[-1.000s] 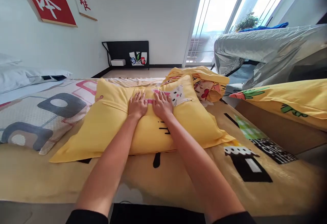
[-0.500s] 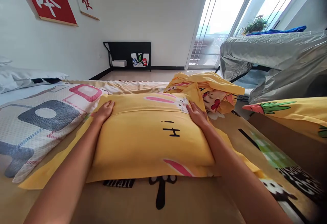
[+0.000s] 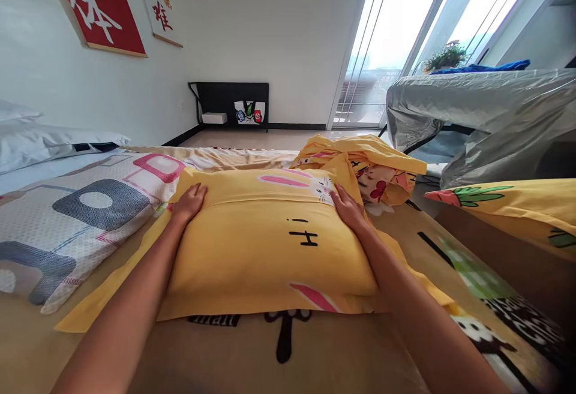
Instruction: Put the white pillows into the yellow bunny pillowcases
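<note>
A plump pillow in a yellow pillowcase [image 3: 243,244] lies flat on the bed in front of me. It bears a rabbit face, a pink ear and the word "Hi", and a seam runs across its upper part. My left hand [image 3: 189,202] rests on the pillow's far left corner, fingers stretched out. On the far right side my right hand [image 3: 347,205] lies flat beside the rabbit face, its fingers also extended. Yellow fabric spreads out from under the pillow on both sides. The undersides of both palms are hidden.
A patterned grey-and-pink pillow [image 3: 103,202] lies left. Crumpled yellow cloth [image 3: 373,148] sits beyond my right hand. At right are another yellow fabric piece [image 3: 508,202] with carrot prints and a plastic-covered piece of furniture [image 3: 486,94]. A black shelf [image 3: 229,97] stands by the far wall.
The view has tilted up and turned slightly left, so the scene sits a little lower and mostly further right. Both hands keep their places on the pillow.
</note>
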`<state>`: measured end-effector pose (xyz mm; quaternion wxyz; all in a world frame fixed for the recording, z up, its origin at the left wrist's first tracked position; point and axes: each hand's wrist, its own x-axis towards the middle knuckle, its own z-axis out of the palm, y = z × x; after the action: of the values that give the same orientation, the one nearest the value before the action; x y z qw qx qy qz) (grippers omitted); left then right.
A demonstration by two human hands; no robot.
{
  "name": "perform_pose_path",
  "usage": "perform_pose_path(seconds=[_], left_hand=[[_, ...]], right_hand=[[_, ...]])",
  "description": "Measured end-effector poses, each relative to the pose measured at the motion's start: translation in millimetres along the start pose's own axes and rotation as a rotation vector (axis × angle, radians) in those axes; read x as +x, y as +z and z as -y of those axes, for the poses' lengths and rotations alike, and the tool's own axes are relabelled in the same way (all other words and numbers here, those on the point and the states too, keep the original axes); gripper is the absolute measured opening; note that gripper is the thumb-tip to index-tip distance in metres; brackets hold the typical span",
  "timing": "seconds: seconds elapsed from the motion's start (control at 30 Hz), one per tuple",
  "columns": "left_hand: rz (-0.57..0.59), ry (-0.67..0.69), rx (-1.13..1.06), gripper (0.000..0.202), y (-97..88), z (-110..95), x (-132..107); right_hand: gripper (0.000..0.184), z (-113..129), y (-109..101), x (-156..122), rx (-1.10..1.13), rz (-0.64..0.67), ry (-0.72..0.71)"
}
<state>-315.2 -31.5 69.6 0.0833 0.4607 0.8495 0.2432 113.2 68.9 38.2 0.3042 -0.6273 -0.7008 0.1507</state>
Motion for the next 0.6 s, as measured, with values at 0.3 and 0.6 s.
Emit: perform_pose_path(seconds=[0.3,0.6], left_hand=[[-0.028,0.03,0.023,0.064,0.1,3,-4],[0.006,0.08,0.165,0.063,-21.1,-8,-16]], right_hand=[[0.064,-4,-4,-2,-0.017,0.026,-0.018],[0.058,13,-23,-11,-0.157,0.033,-0.06]])
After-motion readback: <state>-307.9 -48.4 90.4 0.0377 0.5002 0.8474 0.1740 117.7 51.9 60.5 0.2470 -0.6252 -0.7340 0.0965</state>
